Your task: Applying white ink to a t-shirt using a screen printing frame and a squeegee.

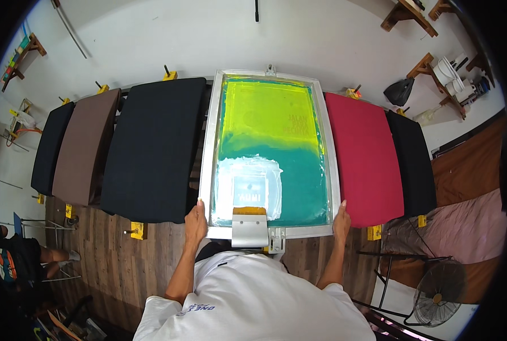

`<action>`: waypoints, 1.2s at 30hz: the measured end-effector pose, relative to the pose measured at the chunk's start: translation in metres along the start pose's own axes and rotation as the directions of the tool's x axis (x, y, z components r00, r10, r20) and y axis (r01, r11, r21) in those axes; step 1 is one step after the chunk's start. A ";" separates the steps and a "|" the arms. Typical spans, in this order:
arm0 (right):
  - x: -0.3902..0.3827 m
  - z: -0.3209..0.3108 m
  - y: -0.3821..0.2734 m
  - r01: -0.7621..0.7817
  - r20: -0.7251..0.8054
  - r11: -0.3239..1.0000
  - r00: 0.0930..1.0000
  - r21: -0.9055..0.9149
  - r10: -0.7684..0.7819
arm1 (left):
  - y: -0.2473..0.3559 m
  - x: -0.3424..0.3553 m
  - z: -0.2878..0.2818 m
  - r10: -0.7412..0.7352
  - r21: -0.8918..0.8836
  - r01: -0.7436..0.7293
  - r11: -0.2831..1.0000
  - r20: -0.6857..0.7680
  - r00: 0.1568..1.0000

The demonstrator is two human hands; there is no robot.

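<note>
Screen frame, faint lettering on yellow-green patch, fingers at both sides

- Over the mesh of the screen frame, a hand could pass from above, right of the upright metal tool at the near edge.
- That tool and the bracket just right of it obstruct the near rail; a clamp stands at the far one.
- A narrow slot separates the frame from the black board on the left; the left hand fills its near end.
- The right hand and the red board crowd the right rail.
- The person's torso blocks near-side access.
</note>
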State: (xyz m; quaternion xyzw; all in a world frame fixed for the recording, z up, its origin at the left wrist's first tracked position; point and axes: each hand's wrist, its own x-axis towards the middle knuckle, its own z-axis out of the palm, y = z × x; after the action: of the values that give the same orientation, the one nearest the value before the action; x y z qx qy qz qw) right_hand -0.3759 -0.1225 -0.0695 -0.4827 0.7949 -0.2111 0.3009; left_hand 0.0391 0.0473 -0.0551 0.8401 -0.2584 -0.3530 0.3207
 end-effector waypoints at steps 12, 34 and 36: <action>-0.078 0.028 -0.063 0.095 -0.080 0.984 0.993 0.152 -0.084 | 0.002 0.033 -0.113 0.177 -0.110 -0.181 0.977 -0.045 0.983; -0.264 0.269 -0.181 0.069 0.008 0.950 0.997 0.304 -0.075 | -0.181 0.166 -0.369 0.143 -0.032 -0.145 0.989 -0.052 0.988; -0.263 0.274 -0.183 0.099 -0.041 0.962 0.995 0.254 -0.091 | -0.188 0.171 -0.364 0.186 -0.057 -0.192 0.980 -0.103 0.977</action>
State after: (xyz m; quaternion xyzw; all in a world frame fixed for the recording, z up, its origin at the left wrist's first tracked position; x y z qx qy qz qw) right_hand 0.0210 0.0188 -0.0832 -0.4743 0.7412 -0.3332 0.3385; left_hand 0.4598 0.1881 -0.0652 0.8168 -0.3094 -0.2881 0.3926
